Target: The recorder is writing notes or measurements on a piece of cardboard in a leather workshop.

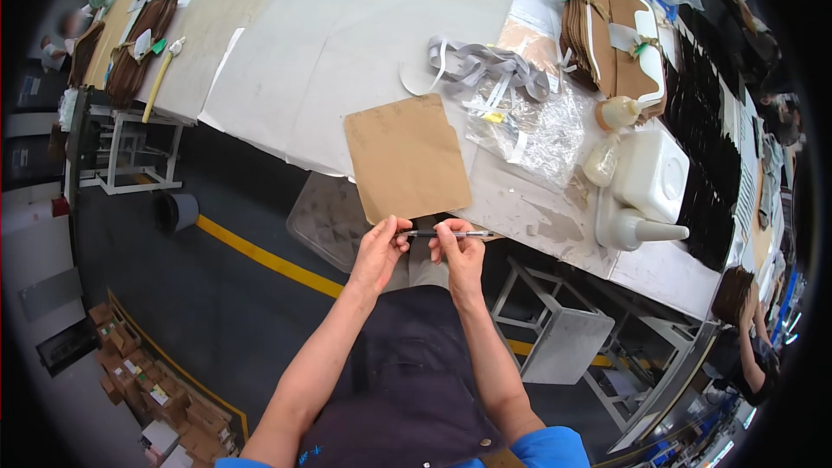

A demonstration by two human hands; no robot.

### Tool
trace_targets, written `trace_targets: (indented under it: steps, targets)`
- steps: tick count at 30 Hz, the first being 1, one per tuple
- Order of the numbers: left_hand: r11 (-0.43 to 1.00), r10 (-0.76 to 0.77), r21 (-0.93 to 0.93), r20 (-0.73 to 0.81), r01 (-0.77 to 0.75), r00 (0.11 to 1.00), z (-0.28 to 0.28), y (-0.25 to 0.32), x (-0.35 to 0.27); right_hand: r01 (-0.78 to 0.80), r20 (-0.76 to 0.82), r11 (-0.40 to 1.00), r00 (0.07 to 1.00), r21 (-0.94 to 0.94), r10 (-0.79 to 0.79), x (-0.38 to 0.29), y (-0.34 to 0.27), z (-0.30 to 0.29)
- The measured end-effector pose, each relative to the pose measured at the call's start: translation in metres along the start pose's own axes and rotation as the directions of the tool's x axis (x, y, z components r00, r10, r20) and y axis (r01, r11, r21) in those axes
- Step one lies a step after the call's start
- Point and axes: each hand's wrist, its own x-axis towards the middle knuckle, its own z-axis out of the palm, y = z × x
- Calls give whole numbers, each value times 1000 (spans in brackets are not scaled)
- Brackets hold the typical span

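A pen lies level between my two hands, just off the table's front edge. The fingertips of my left hand pinch its tip end, where a cap or the tip itself is hidden. Further along, the fingers of my right hand grip the barrel, and its clear end sticks out to the right. Directly beyond both hands, a flat brown card pattern piece with faint handwriting rests on the table, its near edge reaching over the rim.
Grey elastic straps and a clear plastic bag lie right of the card. Further right stand a white jug, a squeeze bottle and tied brown bundles. A grey stool is below the table. Other people are at the right.
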Motion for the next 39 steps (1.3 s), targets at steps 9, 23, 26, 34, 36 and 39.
trace_targets:
  steps: [9,23,26,34,36,39]
  targets:
    - [984,6,179,76,-20,997,10,0,-20,25,-24,999,999,-48,-26,-22,3,11]
    - [583,430,754,29,-302,902,26,-28,-78,-148,-73,904,979,401,192,-73,25,17]
    - [663,349,709,-10,-239,937,30,-29,-67,-189,-49,899,973,396,226,-64,19,12]
    - [845,0,535,18,-9,1000,48,-37,-14,-299,-54,910,943,286,327,-11,-20,-28]
    - [819,18,574,7,-19,1000,58,-43,-4,-309,-57,928,943,207,327,2,-29,-44]
    - [792,-17,611,7,9,1000,71,-50,8,-368,-51,920,925,138,378,20,-40,-69]
